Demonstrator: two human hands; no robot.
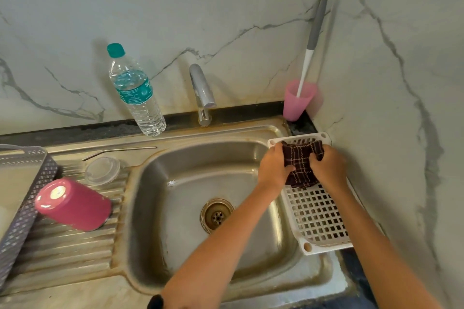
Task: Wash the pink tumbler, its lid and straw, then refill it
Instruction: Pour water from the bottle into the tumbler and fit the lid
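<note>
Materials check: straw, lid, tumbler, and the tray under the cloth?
Straw: looks like bare metal, thin, grey and shiny. Lid: clear plastic, see-through with a soft sheen. Tumbler: glossy pink coat with bright glare on its base; body likely metal, though the coat hides it. Tray: matte white moulded plastic grid. Cloth: dark woven checked fabric, bunched in the left hand and right hand.

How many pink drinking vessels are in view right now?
2. The pink tumbler stands upside down on the draining board left of the basin; a lighter pink cup holding a brush sits in the back right corner.
</note>
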